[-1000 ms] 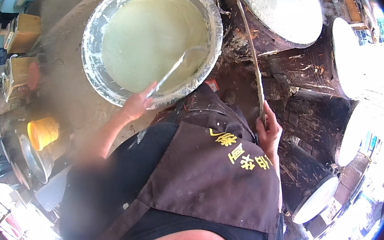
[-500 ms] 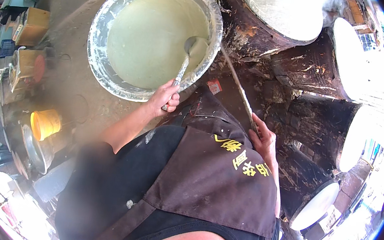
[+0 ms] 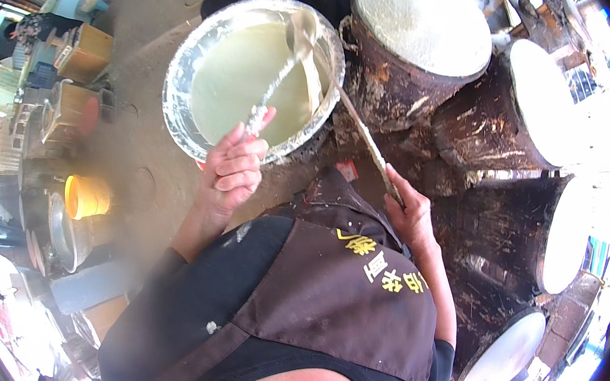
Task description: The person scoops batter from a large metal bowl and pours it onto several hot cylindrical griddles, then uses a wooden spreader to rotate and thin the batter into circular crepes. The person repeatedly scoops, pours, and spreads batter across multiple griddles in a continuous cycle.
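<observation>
My left hand (image 3: 234, 163) is closed round the coated handle of a ladle (image 3: 279, 79). The ladle's bowl is raised over the far right part of a large round basin (image 3: 175, 110). Pale greenish-white liquid (image 3: 232, 67) lies in the basin, whose rim is smeared white. A pale streak, seemingly pouring liquid, runs below the ladle bowl. My right hand (image 3: 410, 213) grips a long thin stick (image 3: 361, 133), crusted with white near the hand. Its far end reaches the basin's right rim; what is on that end I cannot make out.
Several dark, weathered drum-like stoves with pale round tops, such as the far one (image 3: 421, 22), curve along the right. A yellow bucket (image 3: 87, 198) stands at the left beside a metal basin (image 3: 67, 234). Boxes (image 3: 86, 53) are stacked further back left.
My left hand has lifted the ladle out of the liquid, up and away over the basin. The right hand still grips the stick, little moved. The whole view has shifted slightly.
</observation>
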Motion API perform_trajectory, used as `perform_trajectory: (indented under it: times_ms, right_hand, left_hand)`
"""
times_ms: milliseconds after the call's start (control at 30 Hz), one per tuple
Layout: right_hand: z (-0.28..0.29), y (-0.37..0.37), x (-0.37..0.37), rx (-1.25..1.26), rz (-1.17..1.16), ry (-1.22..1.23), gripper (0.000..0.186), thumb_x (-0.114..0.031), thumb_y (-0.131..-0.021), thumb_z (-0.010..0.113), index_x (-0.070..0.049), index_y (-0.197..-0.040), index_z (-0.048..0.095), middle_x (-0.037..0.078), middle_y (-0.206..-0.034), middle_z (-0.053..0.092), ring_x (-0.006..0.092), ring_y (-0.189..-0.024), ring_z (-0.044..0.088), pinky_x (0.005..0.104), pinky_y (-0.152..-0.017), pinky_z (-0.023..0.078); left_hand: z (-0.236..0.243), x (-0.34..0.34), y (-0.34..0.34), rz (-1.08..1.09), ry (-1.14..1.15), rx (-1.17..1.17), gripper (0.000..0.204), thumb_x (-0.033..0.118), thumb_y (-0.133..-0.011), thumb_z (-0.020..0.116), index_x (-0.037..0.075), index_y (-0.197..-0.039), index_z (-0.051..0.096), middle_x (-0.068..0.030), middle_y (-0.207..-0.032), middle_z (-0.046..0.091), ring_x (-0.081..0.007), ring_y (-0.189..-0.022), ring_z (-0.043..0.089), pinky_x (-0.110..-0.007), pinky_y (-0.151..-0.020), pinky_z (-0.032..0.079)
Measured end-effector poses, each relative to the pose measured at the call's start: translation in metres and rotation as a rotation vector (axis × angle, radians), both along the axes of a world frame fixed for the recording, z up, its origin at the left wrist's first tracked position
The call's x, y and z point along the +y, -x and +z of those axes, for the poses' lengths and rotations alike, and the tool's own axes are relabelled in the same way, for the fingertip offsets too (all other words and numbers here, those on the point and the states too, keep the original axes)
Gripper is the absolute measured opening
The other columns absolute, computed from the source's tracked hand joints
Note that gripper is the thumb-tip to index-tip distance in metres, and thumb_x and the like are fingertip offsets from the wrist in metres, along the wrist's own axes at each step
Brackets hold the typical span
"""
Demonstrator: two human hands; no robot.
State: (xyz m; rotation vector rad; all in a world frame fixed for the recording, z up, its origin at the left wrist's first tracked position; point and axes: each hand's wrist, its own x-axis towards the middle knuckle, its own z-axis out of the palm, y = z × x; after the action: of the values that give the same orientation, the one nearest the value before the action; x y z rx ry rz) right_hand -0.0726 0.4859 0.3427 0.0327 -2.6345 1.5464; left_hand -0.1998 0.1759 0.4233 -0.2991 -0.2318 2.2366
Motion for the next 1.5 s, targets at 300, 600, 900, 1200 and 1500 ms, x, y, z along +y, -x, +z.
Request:
perform_trajectory:
  times_ms: [300,600,900,1200,1500]
  right_hand:
    - [0.091,0.002,0.01,-0.016,-0.084,0.428,0.051,0.002,-0.085,0.058,-0.007,-0.135,0.054,0.0,-0.069,0.06,0.0056,-0.056,0.052,0.0226,-0.053,0.044]
    - [0.117,0.034,-0.008,-0.429,0.173,0.847,0.055,-0.001,-0.087,0.052,0.0,-0.141,0.042,0.005,-0.071,0.058,0.0079,-0.048,0.048,0.0229,-0.042,0.039]
    - [0.033,0.034,-0.005,0.009,-0.284,0.098,0.051,-0.005,-0.086,0.058,-0.012,-0.136,0.052,0.01,-0.081,0.069,0.0143,-0.074,0.064,0.0317,-0.074,0.054]
    - [0.054,-0.058,-0.012,-0.012,-0.468,0.781,0.055,-0.008,-0.089,0.056,-0.013,-0.142,0.045,0.001,-0.07,0.056,0.0055,-0.051,0.046,0.0229,-0.048,0.041]
    - [0.021,-0.181,-0.063,-0.085,-1.163,0.697,0.052,-0.009,-0.089,0.056,-0.011,-0.14,0.048,0.002,-0.072,0.06,0.0059,-0.05,0.051,0.0237,-0.046,0.043]
  left_hand:
    - [0.135,0.009,0.011,0.232,0.265,0.686,0.057,0.024,-0.106,0.033,0.015,-0.154,0.003,-0.0051,-0.076,0.041,-0.0063,-0.044,0.039,-0.019,-0.029,0.034]
    - [0.067,0.016,-0.004,0.237,0.926,0.469,0.023,0.022,-0.103,0.043,0.02,-0.126,0.048,0.001,-0.071,0.043,-0.0045,-0.047,0.041,-0.018,-0.033,0.035]
    - [0.026,0.019,0.016,-0.15,0.765,0.38,0.031,0.026,-0.106,0.033,0.022,-0.135,0.043,0.0004,-0.072,0.041,-0.0058,-0.045,0.035,-0.02,-0.034,0.034]
    - [0.056,0.042,0.053,-0.634,0.776,0.401,0.042,0.038,-0.106,0.026,0.008,-0.079,0.038,-0.001,-0.054,0.032,-0.0093,-0.04,0.033,-0.025,-0.03,0.034]
    - [0.021,0.186,0.067,-1.345,0.271,0.424,0.036,0.022,-0.106,0.021,0.019,-0.139,0.036,0.002,-0.074,0.029,-0.008,-0.054,0.028,-0.023,-0.044,0.024]
